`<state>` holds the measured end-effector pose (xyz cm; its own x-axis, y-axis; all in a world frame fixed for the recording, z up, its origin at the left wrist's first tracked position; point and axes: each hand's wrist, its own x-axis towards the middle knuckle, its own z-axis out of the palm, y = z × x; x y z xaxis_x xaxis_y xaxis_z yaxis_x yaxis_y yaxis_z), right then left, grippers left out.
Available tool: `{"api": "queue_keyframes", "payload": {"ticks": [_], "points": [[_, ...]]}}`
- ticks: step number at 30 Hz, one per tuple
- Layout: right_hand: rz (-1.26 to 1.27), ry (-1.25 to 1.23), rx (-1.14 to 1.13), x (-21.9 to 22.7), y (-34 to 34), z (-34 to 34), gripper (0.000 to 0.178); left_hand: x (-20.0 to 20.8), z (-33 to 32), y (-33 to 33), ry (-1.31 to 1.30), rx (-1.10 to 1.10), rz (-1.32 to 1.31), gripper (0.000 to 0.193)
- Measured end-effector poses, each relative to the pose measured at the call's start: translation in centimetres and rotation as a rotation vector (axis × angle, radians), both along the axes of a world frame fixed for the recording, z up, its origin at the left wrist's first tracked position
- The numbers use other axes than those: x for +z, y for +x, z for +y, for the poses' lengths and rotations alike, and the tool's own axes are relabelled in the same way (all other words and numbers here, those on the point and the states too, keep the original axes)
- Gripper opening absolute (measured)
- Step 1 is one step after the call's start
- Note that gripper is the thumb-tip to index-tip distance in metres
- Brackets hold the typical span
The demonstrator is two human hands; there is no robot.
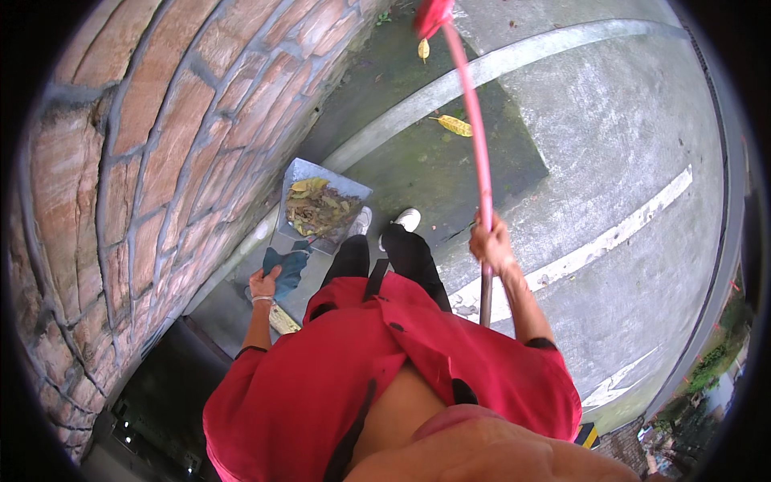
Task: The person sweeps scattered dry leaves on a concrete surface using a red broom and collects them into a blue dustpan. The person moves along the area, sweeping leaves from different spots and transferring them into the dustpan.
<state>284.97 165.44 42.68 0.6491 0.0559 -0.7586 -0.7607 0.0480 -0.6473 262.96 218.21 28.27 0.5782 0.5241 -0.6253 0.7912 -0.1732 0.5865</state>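
Note:
My right hand (491, 243) is wrapped round the pink handle of a broom (479, 153). The broom's red head (434, 18) is at the far end, partly cut off by the top of the picture. My left hand (263, 284) is closed on a crumpled teal cloth (287, 271). Just beyond the cloth stands a grey-blue dustpan (291, 173), close to the wall and beside my left shoe. Dry brown and yellow leaves (321, 210) lie in it. Whether the cloth covers a dustpan handle is hidden.
A stone-block wall (161, 161) rises along the left. One yellow leaf (454, 125) lies on the concrete ground (594, 104), another (423, 50) near the broom head. My white shoes (409, 218) stand right of the dustpan. Pale painted lines (594, 229) cross the ground.

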Motion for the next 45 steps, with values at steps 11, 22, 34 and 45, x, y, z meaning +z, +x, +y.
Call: {"api": "queue_keyframes", "payload": {"ticks": [11, 22, 34, 45], "points": [[0.026, 0.051, -0.148, -3.6, 1.2, -3.0, 0.003, 1.5, -1.8, 0.9, -0.051, 0.036, -0.054, 0.022], [-0.088, 0.028, -0.053, -4.8, 0.7, -2.6, 0.010, 1.3, -2.9, 1.5, 0.037, -0.009, -0.029, 0.026], [0.137, 0.282, -0.157, -9.2, -2.5, -1.7, 0.008, 3.5, -5.2, 3.4, -0.018, -0.023, 0.011, 0.018], [-0.353, -0.291, -0.088, -10.2, 11.8, -8.3, 0.010, 4.1, -7.9, 5.2, -0.029, -0.023, -0.042, 0.016]]}}
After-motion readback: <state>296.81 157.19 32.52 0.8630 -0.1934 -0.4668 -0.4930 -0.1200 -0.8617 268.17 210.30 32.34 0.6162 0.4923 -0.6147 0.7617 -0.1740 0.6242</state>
